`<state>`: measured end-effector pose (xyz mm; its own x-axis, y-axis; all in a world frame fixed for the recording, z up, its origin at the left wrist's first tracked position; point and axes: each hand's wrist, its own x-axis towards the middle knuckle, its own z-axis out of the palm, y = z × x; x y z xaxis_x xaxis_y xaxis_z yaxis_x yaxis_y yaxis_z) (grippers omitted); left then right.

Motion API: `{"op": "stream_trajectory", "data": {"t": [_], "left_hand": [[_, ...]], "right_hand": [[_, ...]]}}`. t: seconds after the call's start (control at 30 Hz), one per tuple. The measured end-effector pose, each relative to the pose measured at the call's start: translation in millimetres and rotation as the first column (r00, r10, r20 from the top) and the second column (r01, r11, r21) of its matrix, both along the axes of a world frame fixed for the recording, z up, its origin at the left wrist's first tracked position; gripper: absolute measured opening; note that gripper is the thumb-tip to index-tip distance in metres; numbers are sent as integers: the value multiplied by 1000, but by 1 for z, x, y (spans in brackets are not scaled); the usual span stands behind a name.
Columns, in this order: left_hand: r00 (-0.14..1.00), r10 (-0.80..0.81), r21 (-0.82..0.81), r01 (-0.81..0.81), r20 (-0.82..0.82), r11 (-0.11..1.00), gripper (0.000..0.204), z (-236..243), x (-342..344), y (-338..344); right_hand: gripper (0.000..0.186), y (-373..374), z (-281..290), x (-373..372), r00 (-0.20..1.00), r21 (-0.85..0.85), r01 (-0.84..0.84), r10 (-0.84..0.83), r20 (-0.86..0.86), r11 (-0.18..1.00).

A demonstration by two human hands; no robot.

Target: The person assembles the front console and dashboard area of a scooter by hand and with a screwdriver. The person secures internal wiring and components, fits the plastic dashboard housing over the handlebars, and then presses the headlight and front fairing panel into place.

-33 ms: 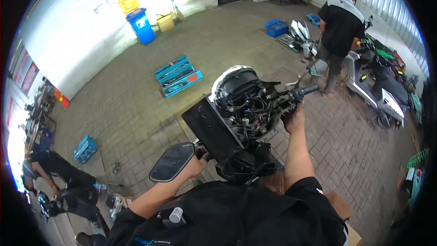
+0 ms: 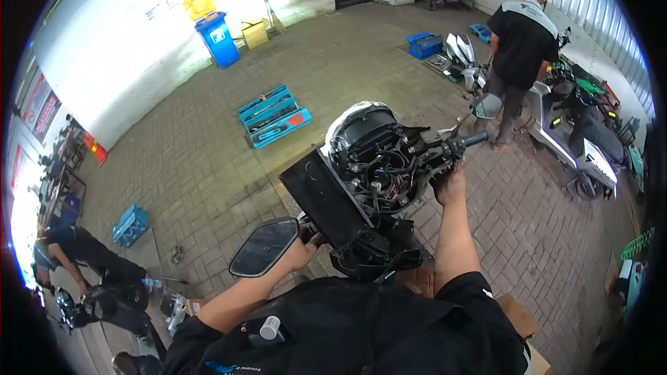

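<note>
I have the scooter [image 2: 375, 198] directly in front of the black shirt [image 2: 347, 326], its front stripped open. A dark round housing [image 2: 365, 132] with a whitish rim tops it, and tangled wiring [image 2: 389, 180], mostly black with red and blue strands, lies exposed. A flat black panel [image 2: 323, 198] slants along its left side. My left hand [image 2: 299, 253] is between the left mirror [image 2: 264, 246] and that panel, and my right hand [image 2: 451, 187] is just below the right grip [image 2: 476, 139]. Fingers are partly hidden on both; I cannot tell whether either is clamped.
</note>
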<state>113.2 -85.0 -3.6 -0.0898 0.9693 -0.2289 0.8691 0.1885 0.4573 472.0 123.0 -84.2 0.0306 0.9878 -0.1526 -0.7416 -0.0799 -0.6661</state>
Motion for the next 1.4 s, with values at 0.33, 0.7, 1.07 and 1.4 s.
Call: {"op": "stream_trajectory", "data": {"t": [0.33,0.7,1.07,1.4], "left_hand": [[1000,-23,24,23,11,999,46,37,20,-8],[998,49,-29,-48,36,998,45,7,6,0],[998,58,-53,-58,6,997,44,8,7,-2],[992,95,6,-96,80,995,43,-11,3,0]], "right_hand": [[69,-2,-2,0,999,-7,32,-32,-4,999],[65,-2,0,5,1000,-52,14,-13,25,999],[67,-9,9,2,997,-77,5,1,77,997],[67,-7,4,9,995,-108,24,-13,101,994]]}}
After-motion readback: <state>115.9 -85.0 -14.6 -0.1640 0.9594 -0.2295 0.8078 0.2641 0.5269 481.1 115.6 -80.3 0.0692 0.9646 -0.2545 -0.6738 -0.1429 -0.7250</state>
